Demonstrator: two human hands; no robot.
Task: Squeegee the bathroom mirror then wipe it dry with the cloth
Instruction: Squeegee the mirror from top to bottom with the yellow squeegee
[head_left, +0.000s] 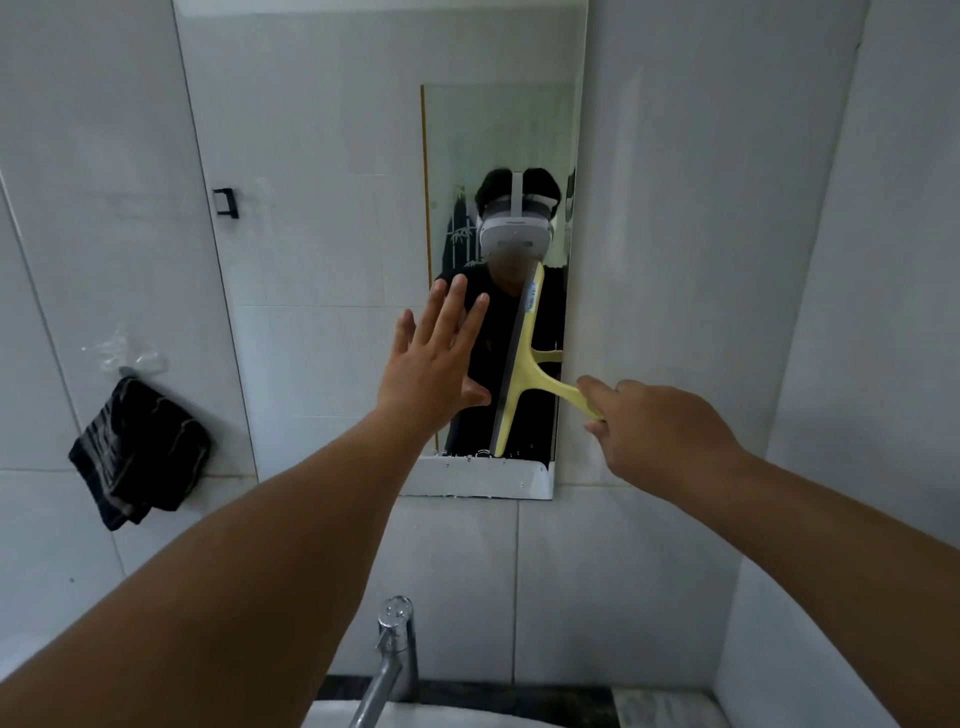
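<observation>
A tall mirror (322, 208) hangs on the white tiled wall ahead. My right hand (660, 431) grips the handle of a yellow squeegee (524, 364), whose long blade stands nearly upright against the glass near the mirror's lower right. My left hand (434, 364) is flat with straight, spread fingers against the mirror, just left of the blade. A dark striped cloth (137, 452) hangs from a hook on the wall to the left, apart from both hands.
A chrome tap (392, 654) rises over a white basin (415, 719) at the bottom centre. A small black bracket (227, 202) sits on the mirror's left edge. A clear plastic hook (122, 358) holds the cloth. A wall corner runs down at the right.
</observation>
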